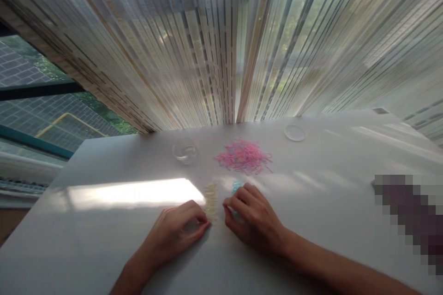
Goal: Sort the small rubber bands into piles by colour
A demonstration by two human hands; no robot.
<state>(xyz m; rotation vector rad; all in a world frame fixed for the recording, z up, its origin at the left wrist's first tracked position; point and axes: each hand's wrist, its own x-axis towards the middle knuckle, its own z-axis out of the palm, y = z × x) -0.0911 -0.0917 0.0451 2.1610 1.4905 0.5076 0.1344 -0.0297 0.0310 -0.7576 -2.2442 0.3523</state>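
A column of small pale yellow loop-like pieces [211, 196] lies on the white table, too small for me to name their kind. At its lower left end is my left hand [178, 226], thumb and index fingertip pinched together; whatever is between them is too small to make out. My right hand [254, 219] hovers or rests just right of the column, fingers curled and tips close together. Under and behind it shows a light blue group of similar pieces [237, 186], partly hidden. Beyond both hands lies a loose pile of pink pieces [243, 156] with some paler ones mixed in.
A clear round container [185, 151] stands left of the pink pile, and a clear round lid [295, 132] lies to the right. Striped string curtains [207, 46] hang along the table's far edge [221, 125]. A blurred-out dark shape [411, 212] is at the right.
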